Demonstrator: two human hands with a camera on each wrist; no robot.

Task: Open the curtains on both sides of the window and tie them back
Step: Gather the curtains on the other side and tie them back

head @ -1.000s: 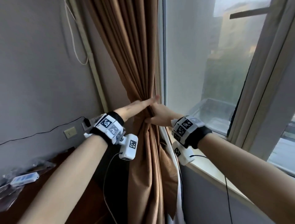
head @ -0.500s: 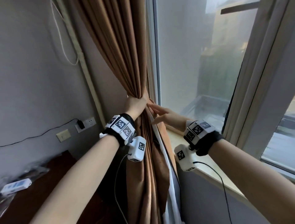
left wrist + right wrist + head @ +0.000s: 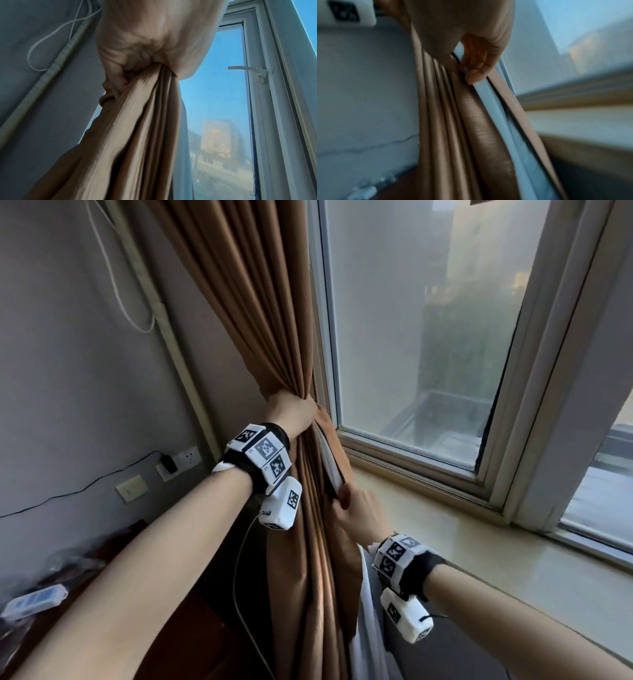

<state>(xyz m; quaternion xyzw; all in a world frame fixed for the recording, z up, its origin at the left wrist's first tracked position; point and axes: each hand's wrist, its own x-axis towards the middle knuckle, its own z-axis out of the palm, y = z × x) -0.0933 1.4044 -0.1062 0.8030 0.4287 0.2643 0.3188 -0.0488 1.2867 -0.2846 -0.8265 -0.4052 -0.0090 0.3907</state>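
A brown curtain (image 3: 260,320) hangs gathered at the left edge of the window (image 3: 411,320). My left hand (image 3: 291,414) grips the bunched folds at sill height; in the left wrist view the hand (image 3: 150,44) squeezes the curtain (image 3: 137,135) into a tight neck. My right hand (image 3: 356,508) is lower and to the right, holding the curtain's loose front edge where its white lining (image 3: 330,467) shows. The blurred right wrist view shows bent fingers (image 3: 476,65) on that edge fold (image 3: 488,128). No tieback is visible.
The stone window sill (image 3: 445,542) runs right of the curtain. Wall sockets (image 3: 186,460) with a plugged black cable, a white cord loop (image 3: 113,275) and a dark wooden desk (image 3: 191,628) with a white remote-like box (image 3: 34,601) lie left. A window handle (image 3: 247,69) sticks out.
My left hand went from lying flat on the curtain to gripping the bundle. My right hand left the bundle, dropped lower and took the curtain's front edge.
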